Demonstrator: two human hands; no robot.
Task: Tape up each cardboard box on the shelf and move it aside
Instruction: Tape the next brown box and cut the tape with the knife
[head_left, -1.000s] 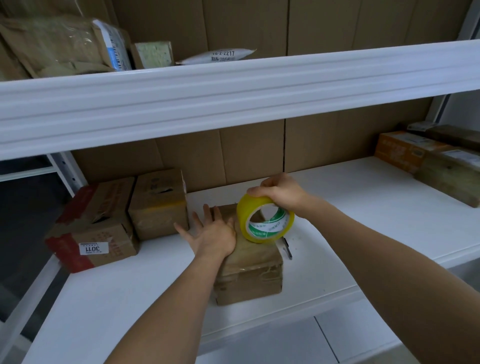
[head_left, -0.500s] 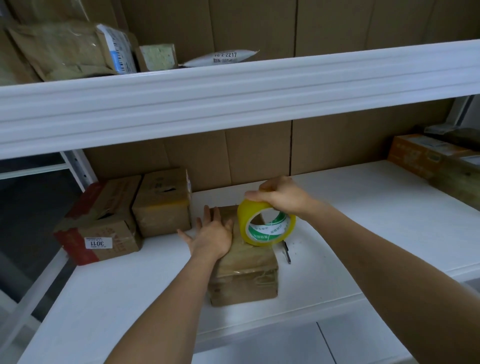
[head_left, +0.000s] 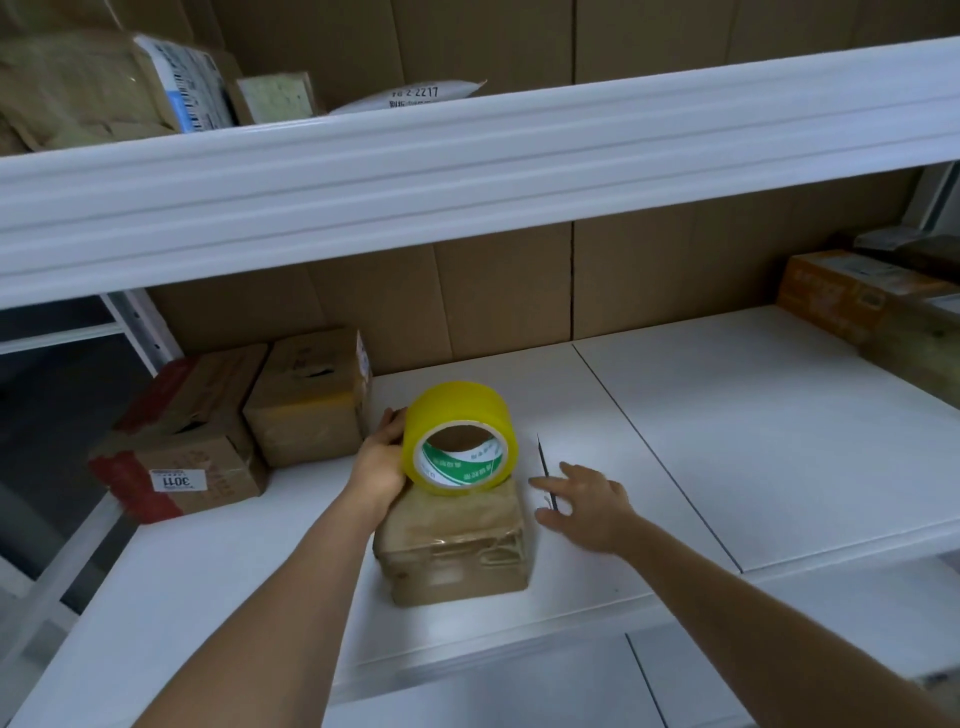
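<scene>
A small taped cardboard box (head_left: 457, 551) sits on the white shelf (head_left: 727, 441) near its front edge. A yellow tape roll (head_left: 457, 410) with a green-and-white core stands on edge on top of the box. My left hand (head_left: 379, 462) holds the roll by its left side, with the fingers hidden behind it. My right hand (head_left: 587, 504) is free of the roll, with fingers spread low over the shelf just right of the box. Its fingertips are next to a thin dark blade-like tool (head_left: 543, 457) lying on the shelf.
Two cardboard boxes stand at the left of the shelf, a plain one (head_left: 306, 395) and a red-edged one (head_left: 192, 447) with a label. More boxes (head_left: 841, 291) sit at the far right. The upper shelf beam (head_left: 467, 171) overhangs, with parcels on top.
My right hand let go of the tape roll and dropped to the shelf beside the thin tool. My left hand left the box top and took the roll's left side.
</scene>
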